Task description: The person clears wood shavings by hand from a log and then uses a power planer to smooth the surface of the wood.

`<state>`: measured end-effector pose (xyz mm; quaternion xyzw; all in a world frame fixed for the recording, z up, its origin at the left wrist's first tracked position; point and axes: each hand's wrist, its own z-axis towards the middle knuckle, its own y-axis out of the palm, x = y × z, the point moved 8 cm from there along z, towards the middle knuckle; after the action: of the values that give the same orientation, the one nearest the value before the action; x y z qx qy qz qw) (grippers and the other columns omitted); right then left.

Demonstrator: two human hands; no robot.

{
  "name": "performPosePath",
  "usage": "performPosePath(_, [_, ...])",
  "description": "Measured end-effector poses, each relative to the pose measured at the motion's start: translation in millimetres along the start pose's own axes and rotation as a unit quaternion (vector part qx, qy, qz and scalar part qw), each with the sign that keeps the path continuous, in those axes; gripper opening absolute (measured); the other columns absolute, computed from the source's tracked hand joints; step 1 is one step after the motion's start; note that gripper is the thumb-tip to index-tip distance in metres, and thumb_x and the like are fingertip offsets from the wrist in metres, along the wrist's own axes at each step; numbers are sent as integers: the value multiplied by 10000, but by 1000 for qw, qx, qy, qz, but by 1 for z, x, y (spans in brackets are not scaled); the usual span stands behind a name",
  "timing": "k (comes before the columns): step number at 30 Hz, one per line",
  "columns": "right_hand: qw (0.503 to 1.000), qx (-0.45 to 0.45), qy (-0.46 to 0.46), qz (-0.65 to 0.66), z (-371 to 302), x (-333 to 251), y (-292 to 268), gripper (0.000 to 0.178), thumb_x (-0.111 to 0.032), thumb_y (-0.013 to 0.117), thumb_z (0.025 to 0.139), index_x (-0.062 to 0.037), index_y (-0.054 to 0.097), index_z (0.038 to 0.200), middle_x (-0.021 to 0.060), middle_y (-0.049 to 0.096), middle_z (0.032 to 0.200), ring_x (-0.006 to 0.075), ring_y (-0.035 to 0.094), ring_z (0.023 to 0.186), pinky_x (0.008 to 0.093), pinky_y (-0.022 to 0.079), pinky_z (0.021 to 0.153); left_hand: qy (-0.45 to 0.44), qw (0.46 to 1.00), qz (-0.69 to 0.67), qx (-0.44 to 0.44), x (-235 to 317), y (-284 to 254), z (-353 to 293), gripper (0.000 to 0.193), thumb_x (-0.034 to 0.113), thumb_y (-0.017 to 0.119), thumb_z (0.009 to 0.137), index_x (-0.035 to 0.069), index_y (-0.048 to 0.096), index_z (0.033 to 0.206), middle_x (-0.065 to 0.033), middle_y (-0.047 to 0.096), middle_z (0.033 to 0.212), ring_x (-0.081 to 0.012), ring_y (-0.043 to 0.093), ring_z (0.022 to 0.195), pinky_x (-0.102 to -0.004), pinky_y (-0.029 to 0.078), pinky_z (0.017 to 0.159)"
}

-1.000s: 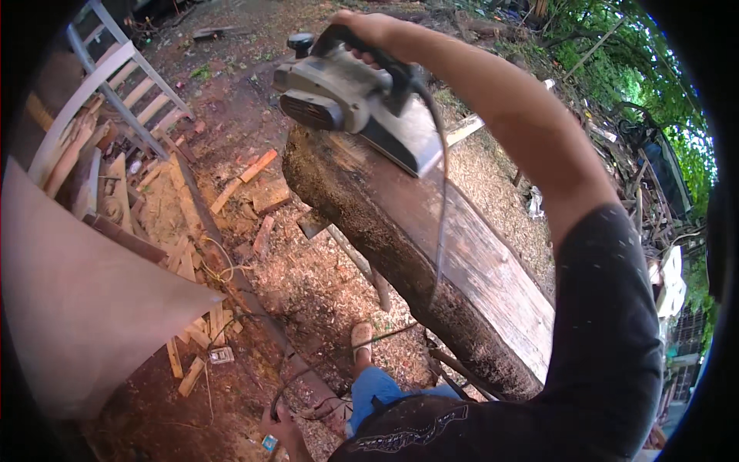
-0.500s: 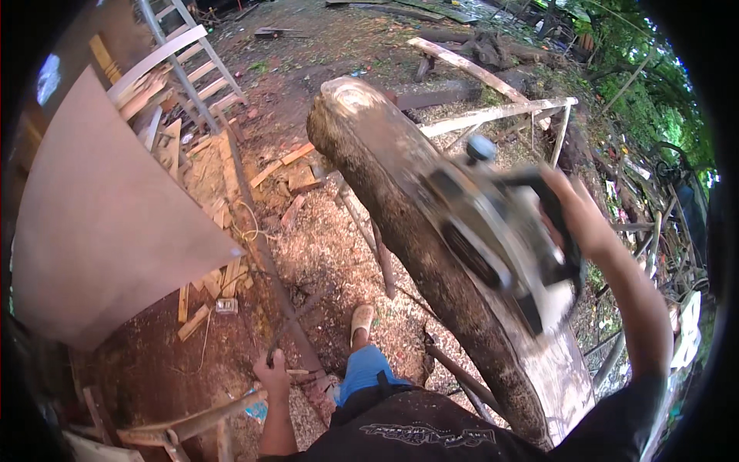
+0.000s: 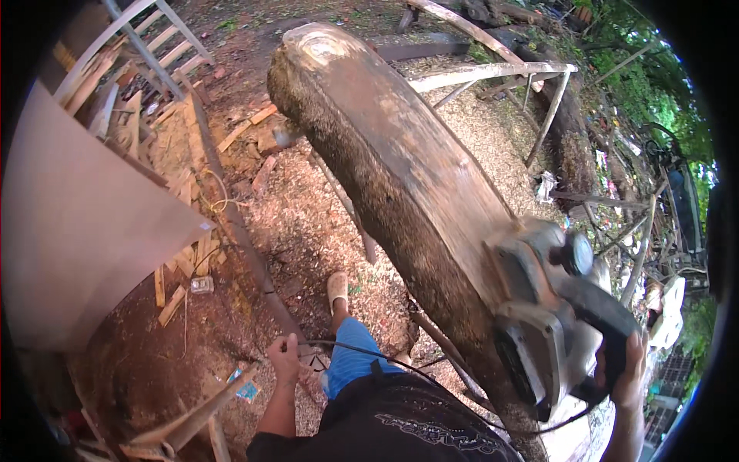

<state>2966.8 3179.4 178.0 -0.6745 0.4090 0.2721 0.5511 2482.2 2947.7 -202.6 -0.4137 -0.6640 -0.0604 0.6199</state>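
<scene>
A thick log [image 3: 408,146] with a flattened, partly planed upper face slants from the far middle to the near right, its bark still on the side. On its near end sits an electric planer [image 3: 531,316] with a round front knob. My right hand [image 3: 631,369] is wrapped round the planer's black rear handle. Its black power cord [image 3: 416,373] runs across my shirt to my left hand [image 3: 285,356], which is closed on it at the lower left, away from the log.
Wood shavings [image 3: 269,200] cover the ground under the log. Pole supports [image 3: 550,115] stand beyond it on the right. At left are a pale curved sheet [image 3: 92,223], timber offcuts [image 3: 192,262] and a ladder [image 3: 158,50]. My foot [image 3: 337,289] stands on the shavings.
My right hand has drawn the planer back toward me along the log, to the near right end, baring the planed face. My left hand stays on the cord, and the view has shifted slightly.
</scene>
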Motion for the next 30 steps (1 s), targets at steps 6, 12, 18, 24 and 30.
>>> performPosePath(6, [993, -89, -47, -68, 123, -145, 167, 530, -536, 345, 932, -50, 501, 790, 27, 470, 507, 108, 422, 318, 231, 344, 310, -36, 997, -11, 70, -17, -34, 52, 343, 221, 611, 863, -18, 519, 635, -2, 447, 558, -89, 390, 559, -293, 325, 506])
performPosePath(12, [977, -148, -135, -69, 227, -279, 308, 535, -519, 424, 901, -40, 534, 689, 4, 471, 531, 95, 441, 384, 251, 375, 399, -38, 989, -30, 140, -45, -77, 97, 354, 214, 545, 899, 17, 450, 621, 14, 393, 570, -82, 354, 566, -291, 291, 490])
performPosePath(18, [962, -204, -179, -41, 314, -361, 411, 526, -584, 438, 855, -79, 525, 737, -14, 474, 578, 72, 423, 421, 243, 378, 382, -43, 981, -29, 188, -9, -88, 103, 386, 229, 479, 954, 80, 410, 606, 51, 363, 576, -33, 322, 544, -243, 243, 473])
performPosePath(24, [944, -250, -217, -17, 302, -362, 416, 471, -467, 378, 915, -69, 574, 756, 7, 456, 536, 113, 423, 408, 283, 385, 378, 8, 979, -76, 187, 24, -83, 77, 339, 208, 576, 903, 11, 515, 635, 33, 455, 577, -67, 387, 541, -276, 308, 477])
performPosePath(30, [963, -210, -166, -10, 184, -246, 278, 523, -527, 505, 839, -46, 541, 636, 32, 473, 542, 142, 449, 409, 297, 393, 407, 49, 982, -67, 172, 19, -94, 4, 282, 207, 575, 905, 4, 582, 708, 28, 476, 590, -59, 406, 538, -255, 319, 477])
